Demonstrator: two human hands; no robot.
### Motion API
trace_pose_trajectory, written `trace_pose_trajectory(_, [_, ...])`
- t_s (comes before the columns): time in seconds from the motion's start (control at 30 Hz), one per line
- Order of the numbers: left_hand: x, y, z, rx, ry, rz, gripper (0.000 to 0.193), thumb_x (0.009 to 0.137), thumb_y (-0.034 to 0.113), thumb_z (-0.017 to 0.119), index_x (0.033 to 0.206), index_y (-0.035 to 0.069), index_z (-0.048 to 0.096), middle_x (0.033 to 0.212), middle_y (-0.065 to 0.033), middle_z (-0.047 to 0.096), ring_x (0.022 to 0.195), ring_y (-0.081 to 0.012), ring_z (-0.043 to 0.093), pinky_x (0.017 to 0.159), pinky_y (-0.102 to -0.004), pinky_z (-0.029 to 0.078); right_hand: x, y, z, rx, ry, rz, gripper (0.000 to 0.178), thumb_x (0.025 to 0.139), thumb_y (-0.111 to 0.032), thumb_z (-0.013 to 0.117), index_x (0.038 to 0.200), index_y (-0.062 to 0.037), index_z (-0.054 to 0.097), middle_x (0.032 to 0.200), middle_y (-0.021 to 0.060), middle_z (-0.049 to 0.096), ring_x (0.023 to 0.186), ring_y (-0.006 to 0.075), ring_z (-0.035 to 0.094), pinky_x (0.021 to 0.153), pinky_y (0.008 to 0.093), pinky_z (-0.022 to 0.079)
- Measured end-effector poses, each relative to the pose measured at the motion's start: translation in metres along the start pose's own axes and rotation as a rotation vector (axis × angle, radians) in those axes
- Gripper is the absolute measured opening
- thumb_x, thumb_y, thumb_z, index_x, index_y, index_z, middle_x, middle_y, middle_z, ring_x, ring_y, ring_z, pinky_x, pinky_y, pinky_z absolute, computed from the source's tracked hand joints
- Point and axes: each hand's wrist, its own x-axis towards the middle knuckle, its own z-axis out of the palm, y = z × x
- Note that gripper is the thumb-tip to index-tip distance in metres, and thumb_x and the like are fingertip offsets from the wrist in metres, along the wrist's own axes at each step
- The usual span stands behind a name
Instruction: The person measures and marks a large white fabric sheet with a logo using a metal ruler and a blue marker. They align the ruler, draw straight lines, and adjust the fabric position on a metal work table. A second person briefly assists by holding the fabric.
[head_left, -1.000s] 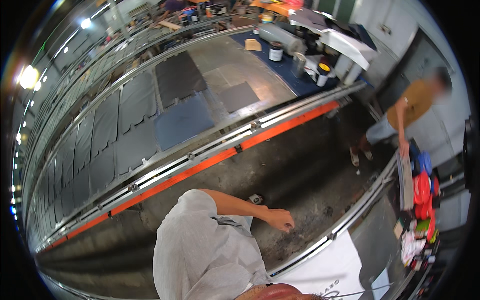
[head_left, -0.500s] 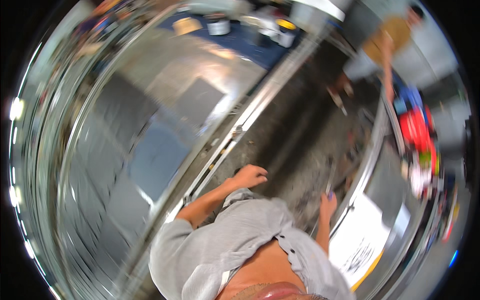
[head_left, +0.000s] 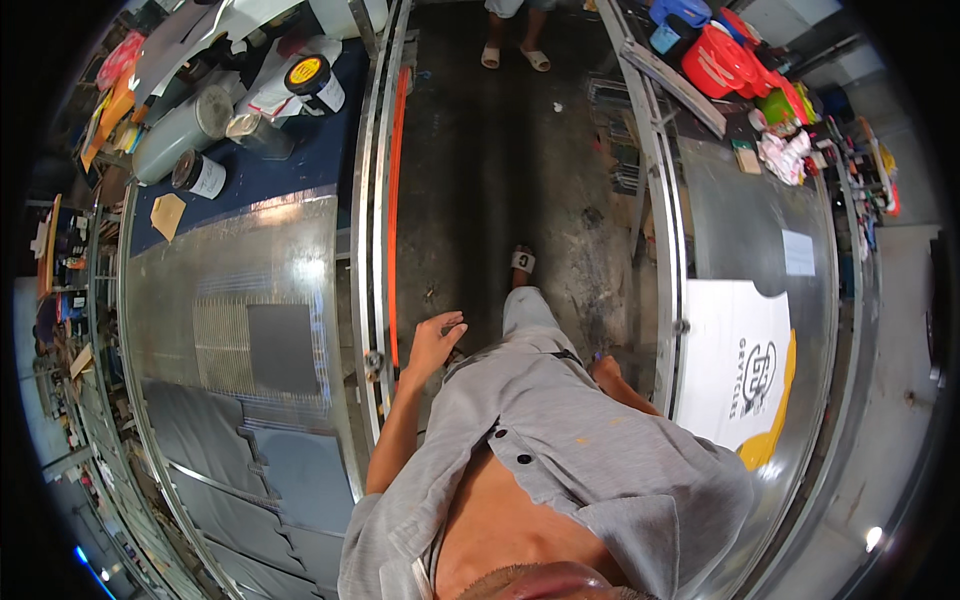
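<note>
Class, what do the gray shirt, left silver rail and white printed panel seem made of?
Gray shirt: matte cloth, perhaps cotton; soft creases.
Left silver rail: glossy metal, perhaps aluminium; bright streaks.
White printed panel: matte, fabric or paper; no glare.

Two tables flanked the aisle. Over it were two bare hands; along it, three sandals.

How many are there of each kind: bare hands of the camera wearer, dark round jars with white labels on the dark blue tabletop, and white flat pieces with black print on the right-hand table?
Bare left hand and right hand, the right partly hidden: 2
Dark round jars with white labels: 2
White flat piece with black print: 1
Total: 5
</note>
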Motion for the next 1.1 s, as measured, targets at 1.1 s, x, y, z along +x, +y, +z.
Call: trace_pose_trajectory(1.1, [0.706,0.189,-0.139,0.228,-0.673,-0.507,0.063,0.076,0.026,0.076,0.134,0.007,0.059,0.139,-0.0182,0.057,0.131,-0.0327,0.051,0.108,-0.0415,0.039,0.537,-0.670,-0.516,0.352,-0.119,-0.070,0.035,0.075,-0.008,0.073,0.108,-0.0002,0.065,0.073,0.0082,0.060,0.055,0.0172,0.053,0.048,0.0352,0.043])
